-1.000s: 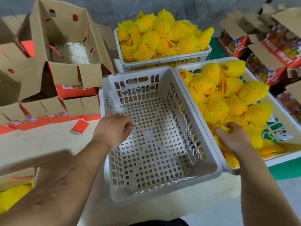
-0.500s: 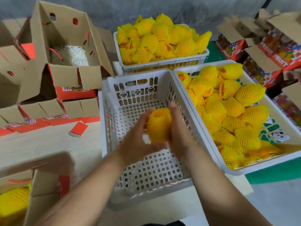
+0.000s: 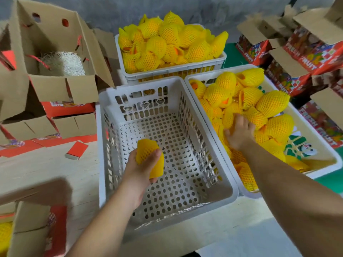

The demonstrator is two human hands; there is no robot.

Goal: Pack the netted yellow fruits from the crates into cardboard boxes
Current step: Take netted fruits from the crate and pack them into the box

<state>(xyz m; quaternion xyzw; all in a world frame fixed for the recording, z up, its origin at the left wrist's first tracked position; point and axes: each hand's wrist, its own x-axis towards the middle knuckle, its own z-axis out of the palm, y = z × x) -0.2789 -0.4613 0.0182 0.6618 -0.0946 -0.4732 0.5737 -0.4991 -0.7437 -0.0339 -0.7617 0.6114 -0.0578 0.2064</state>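
pale wood-grain tabletop (image 3: 55, 164). on it: empty white perforated crate (image 3: 167, 206) at centre; second white crate (image 3: 315, 171) touching its right side, holding netted yellow fruits (image 3: 272, 102); third crate (image 3: 174, 71) behind, heaped with the same. left: open cardboard boxes (image 3: 55, 52), stacked. small red carton (image 3: 76, 150) lying flat, apart from the centre crate. green surface (image 3: 330, 180) shows at the right edge.

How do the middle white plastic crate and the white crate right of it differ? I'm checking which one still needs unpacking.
The middle white perforated crate holds nothing; the right white crate is still piled with netted yellow fruits. The left hand holds one netted fruit over the middle crate; the right hand reaches into the right crate's pile. Both are white plastic.
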